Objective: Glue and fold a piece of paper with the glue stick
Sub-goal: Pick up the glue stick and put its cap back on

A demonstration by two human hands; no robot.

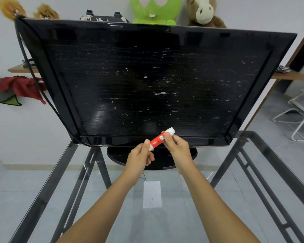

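Observation:
A red and white glue stick (pixel 158 140) is held up in the air in front of the screen's lower edge, tilted with its white cap up to the right. My left hand (pixel 140 156) pinches its lower end. My right hand (pixel 178 149) grips its upper part just below the cap. A small white piece of paper (pixel 152 194) lies flat on the glass table (pixel 191 216), below and between my forearms, untouched.
A large black monitor (pixel 153 81) on a round base (pixel 163 160) stands at the back of the table. Dark metal table frame bars (pixel 263 172) run along both sides. A white chair (pixel 300 111) stands at the right. Plush toys sit behind the monitor.

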